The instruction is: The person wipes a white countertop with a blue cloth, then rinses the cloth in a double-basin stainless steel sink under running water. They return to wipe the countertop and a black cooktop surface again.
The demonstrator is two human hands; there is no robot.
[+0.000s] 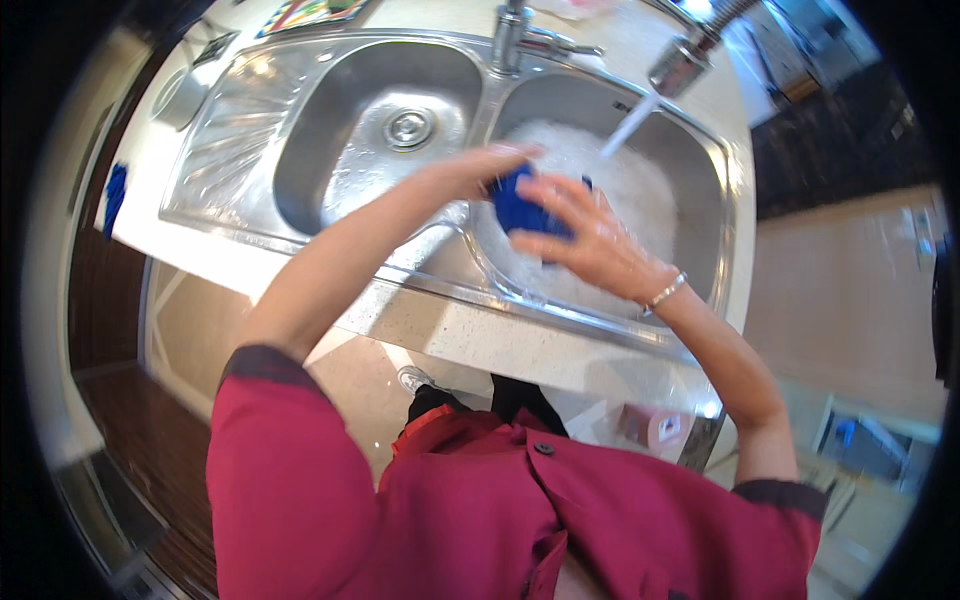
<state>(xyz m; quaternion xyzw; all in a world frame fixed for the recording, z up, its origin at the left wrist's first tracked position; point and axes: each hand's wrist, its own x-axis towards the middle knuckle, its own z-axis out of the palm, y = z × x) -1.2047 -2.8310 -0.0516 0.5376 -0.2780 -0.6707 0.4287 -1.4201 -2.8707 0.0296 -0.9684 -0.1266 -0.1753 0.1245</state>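
Note:
Over the right-hand bowl of a stainless steel double sink [697, 217], a deep blue item [519, 206] is between my two hands. It is blurred, and I cannot tell whether it is a cloth. My left hand [499, 166] holds it from the upper left, fingers partly hidden. With spread, wet fingers, my right hand [589, 236] grips it from the right; a bracelet [666, 292] circles that wrist. White suds [637, 195] fill the bowl below. Water [628, 127] streams into them from a spring-hose spout [679, 66].
The left bowl [304, 157] has a drain strainer [409, 128]. A lever faucet [510, 41] rises between the bowls at the back. On the counter's left stand a white mug [180, 99] and a blue cloth [115, 199]. A pink box [657, 426] is under the front edge.

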